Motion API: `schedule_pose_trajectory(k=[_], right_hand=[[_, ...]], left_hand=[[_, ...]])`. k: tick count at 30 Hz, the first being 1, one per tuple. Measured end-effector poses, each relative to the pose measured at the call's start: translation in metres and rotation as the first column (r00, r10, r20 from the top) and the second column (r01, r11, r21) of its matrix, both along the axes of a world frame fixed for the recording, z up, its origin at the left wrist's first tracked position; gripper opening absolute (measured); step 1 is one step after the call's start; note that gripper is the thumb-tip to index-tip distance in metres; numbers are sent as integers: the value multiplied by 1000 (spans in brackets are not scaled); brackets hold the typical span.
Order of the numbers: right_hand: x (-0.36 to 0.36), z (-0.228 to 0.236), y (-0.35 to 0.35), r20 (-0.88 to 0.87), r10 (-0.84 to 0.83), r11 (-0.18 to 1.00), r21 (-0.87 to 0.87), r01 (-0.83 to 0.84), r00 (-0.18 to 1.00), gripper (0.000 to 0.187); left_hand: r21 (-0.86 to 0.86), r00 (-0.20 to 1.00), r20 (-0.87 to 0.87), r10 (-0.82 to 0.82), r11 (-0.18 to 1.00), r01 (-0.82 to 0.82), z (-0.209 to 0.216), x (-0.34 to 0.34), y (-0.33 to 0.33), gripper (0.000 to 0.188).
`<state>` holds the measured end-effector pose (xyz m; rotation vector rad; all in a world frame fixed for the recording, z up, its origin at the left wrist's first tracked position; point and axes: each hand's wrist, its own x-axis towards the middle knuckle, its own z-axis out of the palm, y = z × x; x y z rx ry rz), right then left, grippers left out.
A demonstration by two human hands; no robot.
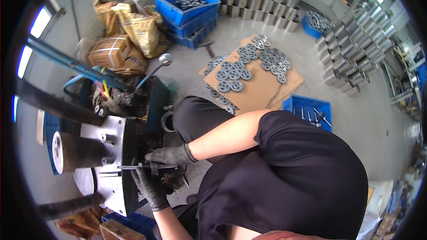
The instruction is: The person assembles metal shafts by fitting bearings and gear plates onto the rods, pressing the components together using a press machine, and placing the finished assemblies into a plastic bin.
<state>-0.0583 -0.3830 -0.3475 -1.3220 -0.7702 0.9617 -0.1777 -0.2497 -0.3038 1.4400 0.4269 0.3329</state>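
A thin metal rod (126, 167) with a wider dark collar partway along it lies across the front of the press, in both of my gloved hands. My left hand (151, 189) comes from below, its fingers closed around the rod near the press plate. From above, my right hand (171, 154) closes over the rod by the collar; its fingertips are partly hidden. Close to the rod's left end stands the press's pale metal plate (113, 191), with bolts and a thick cylinder (75, 151) on it. A dark pointed piece (184, 177) shows just beyond the rod's right end.
A lever with a round knob (165, 59) rises beside the press. Spoked metal wheels (231, 69) lie on cardboard (255, 91). Blue crates (189, 31) and a blue bin of rods (329, 106) stand around. Stacked metal cylinders (356, 40) line the back right. A carton (109, 51) sits left.
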Motion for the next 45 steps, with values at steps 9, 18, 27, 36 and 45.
schedule_pose_trajectory(k=[9,18,27,36,45], right_hand=[[14,89,-78,-696,-54,922,240,303,716,47],[74,59,-369,-159,-513,852,30,523,844,56],[18,-62,-657,324,-233,-141,-944,298,917,41],[-79,-167,-745,327,-168,-431,-873,229,930,44],[-28,-233,-653,505,-225,-135,-863,487,833,47]], left_hand=[[175,991,130,33,983,-55,-4,-3,23,50],[170,991,-118,67,984,-46,-34,-3,33,49],[321,971,-220,-95,933,164,-49,3,12,41],[552,945,-307,-112,788,273,-62,7,4,37],[565,991,-133,13,822,65,8,4,-2,32]])
